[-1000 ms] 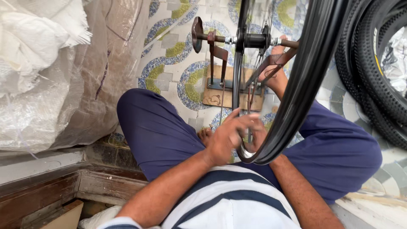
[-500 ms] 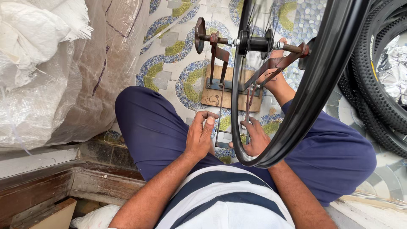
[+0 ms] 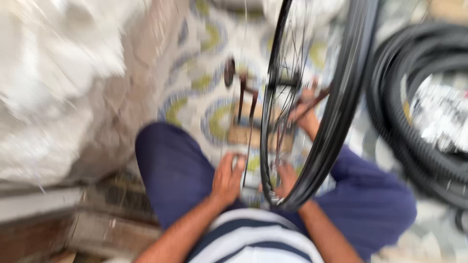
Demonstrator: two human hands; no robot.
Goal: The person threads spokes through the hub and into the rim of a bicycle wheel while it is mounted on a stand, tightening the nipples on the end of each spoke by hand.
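Likely bicycle repair workshop: wheel [image 3: 312, 112] on stand, stacked tyres [image 3: 414, 112].

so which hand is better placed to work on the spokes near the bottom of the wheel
Probably the right hand: it sits inside the black wheel rim, against the lower spokes. The left hand is outside the rim, beside it. Blur hides any grip.

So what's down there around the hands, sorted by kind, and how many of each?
Hands: 2, left hand and right hand
Bicycle wheel in a stand: 1
Heap of black tyres: 1, single tyres too blurred to count
Total: 4
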